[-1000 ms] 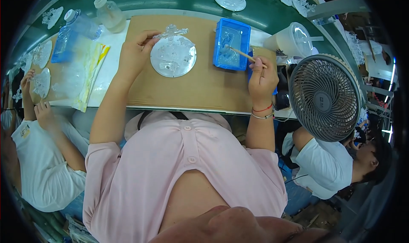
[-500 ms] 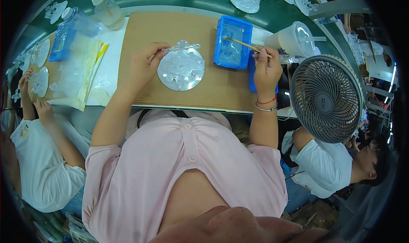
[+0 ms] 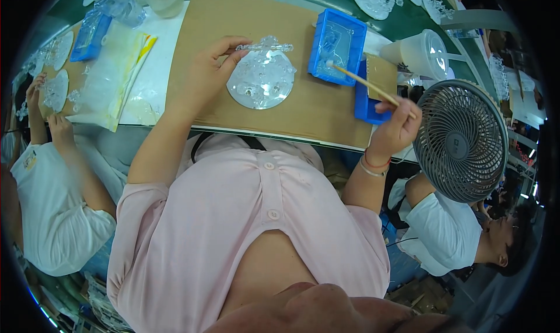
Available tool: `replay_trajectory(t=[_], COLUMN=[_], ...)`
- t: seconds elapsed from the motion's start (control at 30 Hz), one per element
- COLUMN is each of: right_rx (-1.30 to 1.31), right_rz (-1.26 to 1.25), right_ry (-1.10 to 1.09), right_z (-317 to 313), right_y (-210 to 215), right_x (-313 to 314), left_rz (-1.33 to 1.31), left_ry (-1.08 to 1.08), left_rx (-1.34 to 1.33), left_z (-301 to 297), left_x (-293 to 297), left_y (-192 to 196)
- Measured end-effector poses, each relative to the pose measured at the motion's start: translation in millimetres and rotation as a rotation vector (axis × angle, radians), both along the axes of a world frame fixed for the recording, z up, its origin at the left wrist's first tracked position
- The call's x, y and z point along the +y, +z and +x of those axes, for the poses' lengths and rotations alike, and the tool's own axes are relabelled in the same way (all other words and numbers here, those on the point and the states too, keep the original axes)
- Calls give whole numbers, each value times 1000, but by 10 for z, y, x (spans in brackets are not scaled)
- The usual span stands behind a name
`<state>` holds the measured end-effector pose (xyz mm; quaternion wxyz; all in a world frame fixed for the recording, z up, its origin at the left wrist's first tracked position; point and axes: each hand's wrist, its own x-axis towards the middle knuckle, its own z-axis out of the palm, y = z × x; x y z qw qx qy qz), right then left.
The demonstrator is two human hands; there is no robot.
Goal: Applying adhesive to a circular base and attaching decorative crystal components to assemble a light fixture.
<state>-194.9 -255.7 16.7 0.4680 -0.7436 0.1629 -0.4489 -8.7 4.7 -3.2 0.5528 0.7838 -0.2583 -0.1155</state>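
Observation:
My left hand (image 3: 219, 64) is closed, thumb and fingers pinching the left end of a clear plastic piece (image 3: 271, 45) with knobbly shapes. The piece lies across the far edge of a round, clear disc (image 3: 265, 93) dotted with small clear parts. In the fingers of my right hand (image 3: 396, 127) is a thin wooden stick (image 3: 370, 86) with a small pale tip. It slants to the far left, its tip over the near right part of a blue tray (image 3: 325, 76). Clear pieces lie inside that tray; their exact kind is too small to tell.
Brown cardboard (image 3: 201, 26) lies under the disc. At right stand a second blue tray (image 3: 363, 112), a lidded plastic cup (image 3: 402, 51) and a grey fan (image 3: 461, 143). Bottles (image 3: 125, 9) and a yellow-edged plastic bag (image 3: 119, 70) are at left. People sit on both sides.
My right hand has drawn nearer and to the right, and the stick's tip has come toward the tray's near end. The left hand keeps its pinch. The whole view has shifted slightly.

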Motion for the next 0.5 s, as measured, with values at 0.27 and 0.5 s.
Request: replay_trajectory(t=[0.27, 0.5], right_rx=[68, 224], right_rz=[-99, -486], right_ry=[267, 337], right_z=[-127, 111], right_y=[-137, -181], right_x=[626, 704], left_rz=[45, 63], left_ry=[-9, 12], left_rx=[-104, -257], left_z=[-65, -144], left_x=[26, 80], left_y=[-35, -64])
